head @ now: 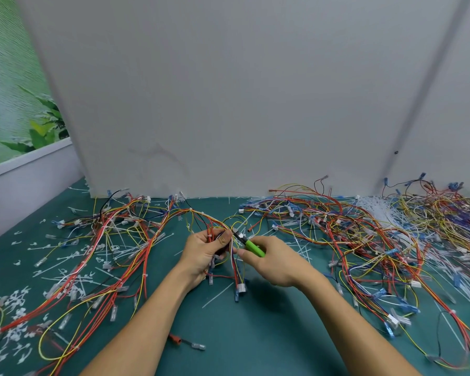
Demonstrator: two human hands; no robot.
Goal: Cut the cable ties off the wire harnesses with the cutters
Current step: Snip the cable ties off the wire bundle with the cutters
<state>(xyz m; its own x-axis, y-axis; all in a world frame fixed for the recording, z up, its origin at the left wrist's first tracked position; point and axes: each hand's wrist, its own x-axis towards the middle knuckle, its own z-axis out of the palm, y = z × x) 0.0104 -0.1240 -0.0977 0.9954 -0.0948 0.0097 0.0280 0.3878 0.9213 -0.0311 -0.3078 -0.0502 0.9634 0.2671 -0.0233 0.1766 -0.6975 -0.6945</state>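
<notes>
My left hand (201, 252) grips a bundle of wires (223, 234); my right hand (276, 260) squeezes the green-handled cutters (248, 244), tip at the bundle.

Wire harnesses cover a teal table (255, 335). A tangle (114, 240) of red and yellow wires sprawls across its left side, and a denser heap (364, 240) fills the right. Short white tie ends (17, 299) litter the left edge, a sheaf (375, 210) of long white ties lies at the right rear, and a red-capped lead (185, 341) rests near the front.
</notes>
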